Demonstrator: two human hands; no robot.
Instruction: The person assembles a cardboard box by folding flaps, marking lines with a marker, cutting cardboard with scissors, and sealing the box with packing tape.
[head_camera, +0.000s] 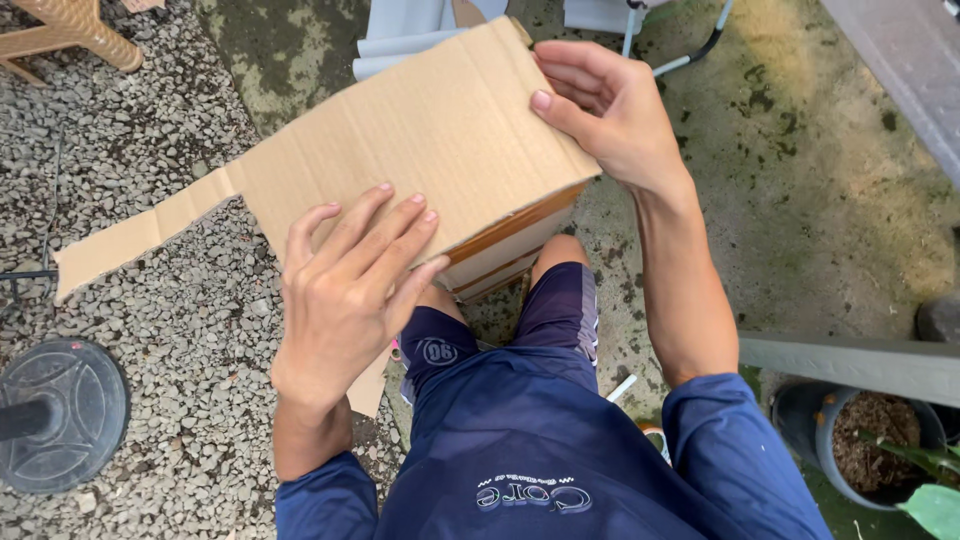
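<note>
Corrugated cardboard is what you have under both hands: a large cut cardboard sheet (420, 140) lying flat across the top of a wooden box (510, 245) that stands on the ground just in front of your knees. A long narrow strip of the same sheet runs off to your left, hanging unsupported over the gravel (180, 330).

Your left hand (345, 295) lies palm down on the near edge of the sheet, fingers spread and flat, pressing rather than gripping. Your right hand (610, 115) is on the far right corner, thumb on top and fingers curled over the edge, pinching the board where it meets the corner of the box. The two hands are well apart, one at each end of the box top.

Judging by its look, the sheet will be light and fairly stiff along the flutes, but it will crease readily across a fold line and the long strip will flop if lifted by one end. It should not slip much on bare skin. The firm places to hold seem to be the broad body of the sheet near its edges, not the thin strip.

Nearby are a round black base (60, 415) on the gravel, a wicker leg (80, 30), and a plant pot (870, 440) at your right.
</note>
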